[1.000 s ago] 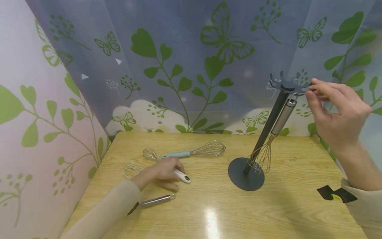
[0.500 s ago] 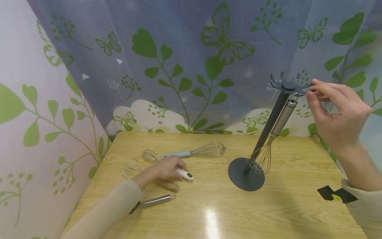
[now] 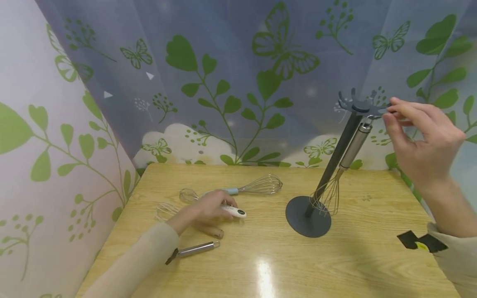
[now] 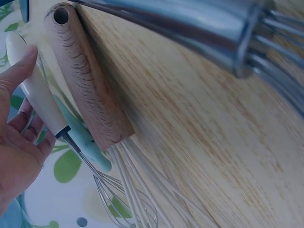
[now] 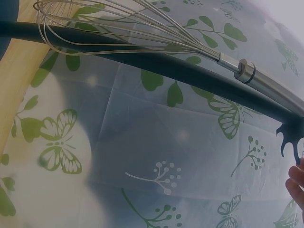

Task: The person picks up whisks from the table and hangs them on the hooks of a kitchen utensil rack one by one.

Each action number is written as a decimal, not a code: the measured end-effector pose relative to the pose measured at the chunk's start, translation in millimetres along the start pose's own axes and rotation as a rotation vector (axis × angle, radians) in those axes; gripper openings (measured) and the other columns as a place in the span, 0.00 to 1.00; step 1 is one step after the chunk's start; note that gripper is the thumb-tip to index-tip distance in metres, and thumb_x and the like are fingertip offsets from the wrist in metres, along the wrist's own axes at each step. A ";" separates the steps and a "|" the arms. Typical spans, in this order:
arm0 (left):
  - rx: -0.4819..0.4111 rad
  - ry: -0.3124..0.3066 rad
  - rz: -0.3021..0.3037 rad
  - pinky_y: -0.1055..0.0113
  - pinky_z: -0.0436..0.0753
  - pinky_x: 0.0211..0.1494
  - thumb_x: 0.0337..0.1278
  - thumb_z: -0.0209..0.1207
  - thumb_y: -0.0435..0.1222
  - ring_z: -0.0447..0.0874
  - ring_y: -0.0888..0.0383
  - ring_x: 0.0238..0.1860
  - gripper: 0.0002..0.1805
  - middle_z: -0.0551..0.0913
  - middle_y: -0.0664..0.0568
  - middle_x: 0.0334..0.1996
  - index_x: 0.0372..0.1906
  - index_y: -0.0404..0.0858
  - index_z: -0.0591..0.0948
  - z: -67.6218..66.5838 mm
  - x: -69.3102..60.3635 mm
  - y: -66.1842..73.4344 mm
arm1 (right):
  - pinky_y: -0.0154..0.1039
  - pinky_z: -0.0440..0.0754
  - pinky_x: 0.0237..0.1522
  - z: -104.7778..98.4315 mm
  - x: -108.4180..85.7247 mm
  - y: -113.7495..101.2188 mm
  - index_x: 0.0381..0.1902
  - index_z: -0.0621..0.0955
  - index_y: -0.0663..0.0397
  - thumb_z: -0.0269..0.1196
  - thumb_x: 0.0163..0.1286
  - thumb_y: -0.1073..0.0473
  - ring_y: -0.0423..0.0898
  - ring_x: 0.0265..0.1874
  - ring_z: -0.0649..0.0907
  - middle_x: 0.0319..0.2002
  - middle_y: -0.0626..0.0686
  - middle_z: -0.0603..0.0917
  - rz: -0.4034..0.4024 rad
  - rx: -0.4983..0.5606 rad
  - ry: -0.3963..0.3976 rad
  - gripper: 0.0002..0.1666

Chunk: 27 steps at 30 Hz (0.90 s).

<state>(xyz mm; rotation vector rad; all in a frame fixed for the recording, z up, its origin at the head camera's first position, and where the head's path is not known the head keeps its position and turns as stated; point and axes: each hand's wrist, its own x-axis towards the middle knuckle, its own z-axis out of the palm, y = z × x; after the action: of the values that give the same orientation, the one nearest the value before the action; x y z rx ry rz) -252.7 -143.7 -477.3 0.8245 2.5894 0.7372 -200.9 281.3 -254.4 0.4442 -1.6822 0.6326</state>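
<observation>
The left hand [image 3: 214, 209] grips the white handle [image 3: 234, 211] of a small whisk; in the left wrist view thumb and fingers lie on either side of that white handle [image 4: 42, 97]. Beside it lies a wooden-handled whisk [image 4: 88, 78]. The right hand [image 3: 428, 142] pinches a prong at the top of the dark stand [image 3: 360, 106]. From the stand hangs a steel-handled whisk [image 3: 352, 151], its wires near the round base [image 3: 308, 225]. At the edge of the right wrist view, fingertips of the right hand [image 5: 297, 183] touch a prong.
Behind the left hand lies a blue-handled whisk [image 3: 261, 185]. A steel handle [image 3: 197, 249] lies nearer the front, partly hidden by the left sleeve. All rest on a wooden table [image 3: 298, 265], with patterned curtains [image 3: 223, 82] behind and at the left.
The left hand has moved slightly right and away from the front edge, with the white handle shifting along. The right hand and the stand have kept their places.
</observation>
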 end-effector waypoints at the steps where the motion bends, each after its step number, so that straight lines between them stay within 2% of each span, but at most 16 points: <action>1: 0.001 0.006 0.004 0.58 0.83 0.57 0.58 0.76 0.43 0.82 0.56 0.53 0.15 0.87 0.52 0.56 0.50 0.50 0.90 -0.1 0.4 0.3 | 0.08 0.71 0.50 0.1 0.1 0.2 0.45 0.90 0.67 0.71 0.72 0.58 0.06 0.45 0.73 0.41 0.70 0.91 -0.001 0.000 -0.001 0.15; 6: 0.008 0.037 0.057 0.61 0.84 0.55 0.59 0.76 0.44 0.83 0.57 0.50 0.16 0.88 0.52 0.52 0.51 0.48 0.90 -0.7 2.2 3.7 | 0.09 0.71 0.50 -0.2 -0.4 1.4 0.45 0.91 0.66 0.71 0.72 0.57 0.10 0.45 0.76 0.42 0.69 0.91 -0.002 -0.013 -0.004 0.15; 11: 0.009 0.052 0.083 0.64 0.84 0.52 0.59 0.76 0.45 0.82 0.60 0.46 0.16 0.88 0.54 0.47 0.50 0.47 0.90 -1.2 2.9 8.9 | 0.09 0.71 0.51 -0.1 -1.0 0.0 0.44 0.91 0.66 0.71 0.72 0.56 0.36 0.42 0.91 0.42 0.68 0.92 0.001 -0.043 0.010 0.16; 17: -0.002 0.084 0.103 0.66 0.84 0.49 0.60 0.75 0.44 0.83 0.58 0.45 0.16 0.88 0.54 0.44 0.51 0.45 0.90 -1.6 3.8 14.3 | 0.09 0.71 0.50 2.6 -0.9 -4.1 0.43 0.91 0.66 0.71 0.72 0.54 0.41 0.40 0.92 0.41 0.68 0.92 0.015 -0.032 0.043 0.16; 18: -0.011 0.088 0.103 0.66 0.83 0.48 0.60 0.75 0.43 0.83 0.58 0.45 0.16 0.87 0.54 0.44 0.52 0.45 0.90 -1.8 4.0 15.6 | 0.09 0.71 0.50 2.9 -0.8 -4.3 0.43 0.91 0.66 0.71 0.72 0.54 0.45 0.39 0.93 0.40 0.68 0.92 0.014 -0.032 0.043 0.16; 19: -0.014 0.094 0.106 0.67 0.83 0.47 0.60 0.74 0.42 0.83 0.59 0.45 0.16 0.87 0.55 0.43 0.52 0.45 0.90 -1.7 4.3 16.7 | 0.09 0.71 0.50 2.9 -0.8 -4.3 0.43 0.91 0.66 0.71 0.72 0.55 0.55 0.37 0.93 0.40 0.68 0.92 0.013 -0.037 0.042 0.16; 22: -0.022 0.110 0.120 0.68 0.83 0.46 0.60 0.74 0.41 0.83 0.59 0.44 0.16 0.87 0.55 0.43 0.53 0.45 0.90 -2.1 4.7 20.5 | 0.08 0.70 0.51 2.4 -1.0 -2.5 0.44 0.91 0.66 0.70 0.73 0.55 0.70 0.33 0.88 0.41 0.69 0.91 0.003 -0.049 0.028 0.17; 24: -0.016 0.118 0.132 0.68 0.83 0.46 0.61 0.74 0.41 0.83 0.59 0.44 0.16 0.88 0.55 0.43 0.53 0.44 0.90 -2.7 4.5 23.3 | 0.08 0.69 0.51 2.1 -1.1 -1.1 0.45 0.91 0.65 0.70 0.73 0.55 0.74 0.32 0.86 0.41 0.69 0.91 0.001 -0.054 0.021 0.17; 27: -0.005 0.124 0.145 0.69 0.83 0.46 0.61 0.74 0.42 0.83 0.60 0.43 0.16 0.88 0.54 0.44 0.53 0.44 0.90 -3.2 4.2 27.3 | 0.08 0.69 0.51 1.8 -1.3 0.6 0.46 0.91 0.65 0.70 0.74 0.55 0.73 0.33 0.87 0.41 0.69 0.91 -0.001 -0.059 0.012 0.17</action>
<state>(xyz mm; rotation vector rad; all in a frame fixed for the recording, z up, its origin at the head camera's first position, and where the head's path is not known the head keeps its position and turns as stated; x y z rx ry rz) -245.3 -123.2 -459.9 1.0034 2.6560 0.8606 -202.4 280.6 -256.0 0.3986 -1.6841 0.5826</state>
